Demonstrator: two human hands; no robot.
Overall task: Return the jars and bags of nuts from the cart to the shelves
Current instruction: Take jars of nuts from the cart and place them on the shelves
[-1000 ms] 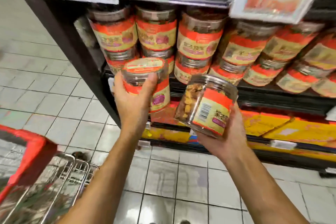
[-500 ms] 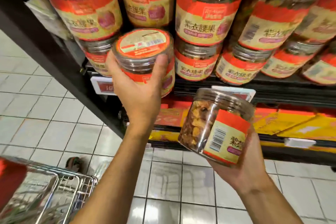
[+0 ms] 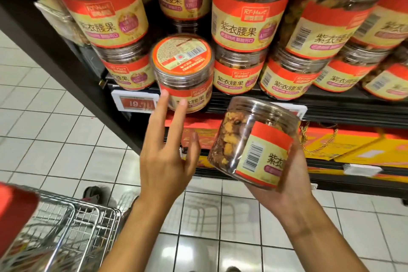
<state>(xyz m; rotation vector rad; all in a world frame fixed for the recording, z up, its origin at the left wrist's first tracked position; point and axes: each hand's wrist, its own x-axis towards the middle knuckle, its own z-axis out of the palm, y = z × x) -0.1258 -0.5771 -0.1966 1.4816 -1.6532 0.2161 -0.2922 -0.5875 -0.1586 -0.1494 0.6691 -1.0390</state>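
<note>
While the right grip curls round a clear jar of nuts, holding it tilted below and to the right of the price tag, the left grip is released. Its fingers are straight and spread, and two fingertips touch the lower label of a second jar. That second jar sits at the front edge of the shelf, just right of the price tag, tipped forward so its orange lid label faces out. Above and to the right of the price tag, more jars of the same kind stand stacked two high along the shelf. Below the tag to the right, yellow boxes lie on a lower level. Down and left of the tag, the wire cart stands on the white tiled floor.
</note>
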